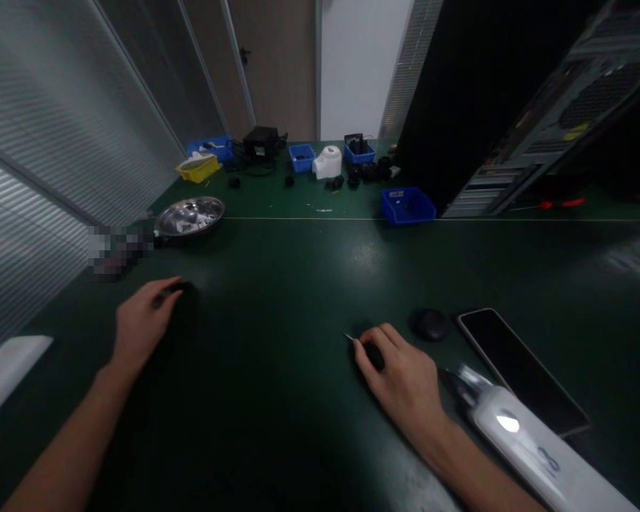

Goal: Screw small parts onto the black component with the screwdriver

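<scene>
My left hand (pixel 141 320) hovers over the left side of the dark green table (pixel 277 299). Its thumb and fingers curve toward each other, and a small dark patch shows at the tips; what it is I cannot make out. On the right, my right hand (pixel 400 370) is closed in a pinch around a thin pointed metal piece (pixel 348 336), whose tip sticks out to the left. Just beyond this hand lies a round black object (pixel 430 324). Beside the wrist is a long white device (pixel 544 448) with a dark, narrow front end.
A black phone (pixel 520 366) lies at the right. A metal bowl (pixel 216 206) with whitish contents stands at the back left. Blue bins (pixel 408 217), a yellow bin (pixel 200 171) and a white housing (pixel 328 163) line the back. A computer case (pixel 538 135) rises at the right.
</scene>
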Demonstrator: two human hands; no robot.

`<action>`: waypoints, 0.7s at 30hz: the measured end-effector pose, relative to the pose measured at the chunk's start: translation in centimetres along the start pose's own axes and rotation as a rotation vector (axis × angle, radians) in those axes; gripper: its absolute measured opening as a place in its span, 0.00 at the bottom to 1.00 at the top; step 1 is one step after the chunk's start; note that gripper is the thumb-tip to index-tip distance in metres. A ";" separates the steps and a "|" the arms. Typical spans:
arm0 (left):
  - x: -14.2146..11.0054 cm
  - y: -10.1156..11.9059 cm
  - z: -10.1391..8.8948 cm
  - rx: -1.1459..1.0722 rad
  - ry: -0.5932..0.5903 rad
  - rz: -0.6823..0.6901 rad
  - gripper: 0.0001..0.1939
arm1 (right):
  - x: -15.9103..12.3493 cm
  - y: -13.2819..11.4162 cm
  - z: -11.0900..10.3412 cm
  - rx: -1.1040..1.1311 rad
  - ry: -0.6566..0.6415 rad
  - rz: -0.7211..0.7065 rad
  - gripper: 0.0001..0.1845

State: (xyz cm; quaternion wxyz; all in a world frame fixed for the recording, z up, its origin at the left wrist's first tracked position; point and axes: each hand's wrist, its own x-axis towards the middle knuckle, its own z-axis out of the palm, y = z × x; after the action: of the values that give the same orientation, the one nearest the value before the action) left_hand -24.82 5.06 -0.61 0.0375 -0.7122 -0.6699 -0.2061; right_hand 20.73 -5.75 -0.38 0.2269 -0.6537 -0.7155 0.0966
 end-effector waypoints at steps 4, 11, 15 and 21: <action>-0.1 -7.6 -1.4 0.168 0.123 -0.087 0.21 | 0.0 0.0 0.0 0.022 -0.005 0.005 0.14; -0.2 -8.3 -1.5 0.263 0.130 -0.142 0.25 | -0.1 -0.1 -0.1 0.044 0.019 -0.004 0.15; 0.0 -8.3 -1.6 0.272 0.124 -0.150 0.24 | -0.1 0.0 -0.1 0.045 0.007 -0.015 0.15; -0.1 -8.3 -2.1 0.262 0.082 -0.194 0.23 | 0.0 0.0 -0.1 0.027 0.015 -0.018 0.17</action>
State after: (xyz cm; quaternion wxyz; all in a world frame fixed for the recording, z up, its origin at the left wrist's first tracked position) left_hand -33.35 5.05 -0.57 0.1372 -0.6243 -0.7546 -0.1483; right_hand 20.78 -5.75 -0.26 0.2418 -0.6450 -0.7181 0.0992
